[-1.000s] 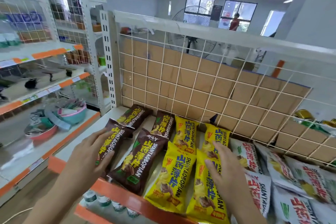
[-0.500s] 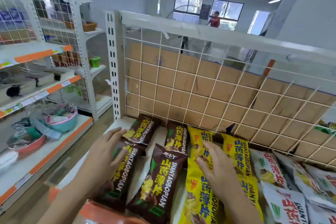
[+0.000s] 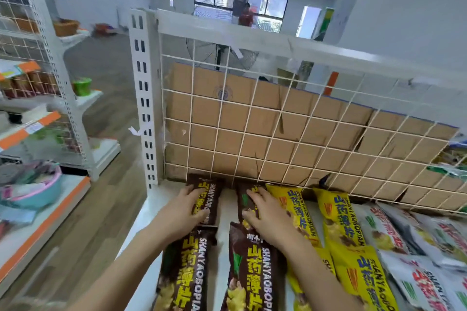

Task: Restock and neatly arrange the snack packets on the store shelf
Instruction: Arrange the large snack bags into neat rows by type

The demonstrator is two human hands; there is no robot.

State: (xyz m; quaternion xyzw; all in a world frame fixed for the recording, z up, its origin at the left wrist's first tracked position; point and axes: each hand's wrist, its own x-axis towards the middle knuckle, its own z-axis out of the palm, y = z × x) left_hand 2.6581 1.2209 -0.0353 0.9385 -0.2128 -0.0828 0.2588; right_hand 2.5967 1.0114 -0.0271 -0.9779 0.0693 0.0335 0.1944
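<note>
Brown snack packets lie in two columns at the left of the white shelf [image 3: 225,212]. My left hand [image 3: 183,209] rests flat on the rear left brown packet [image 3: 211,194], fingers spread toward the wire back. On the rear right brown packet [image 3: 242,199] lies my right hand [image 3: 266,214], fingers stretched, thumb on the packet's lower part. Two front brown packets [image 3: 185,275] [image 3: 252,272] lie below my wrists. Yellow packets [image 3: 340,217] follow to the right, then white packets [image 3: 427,283].
A white wire grid [image 3: 252,121] backed by cardboard closes the shelf's rear; a slotted upright post [image 3: 145,98] stands at its left corner. Across the wooden aisle is another shelf unit with orange edges [image 3: 38,230] holding bowls. A person stands far off by the windows.
Both hands moved toward the shelf's back. The left went from the front brown packet to the rear one; the right left the yellow packets for the rear brown packet. The brown packets now lie straighter.
</note>
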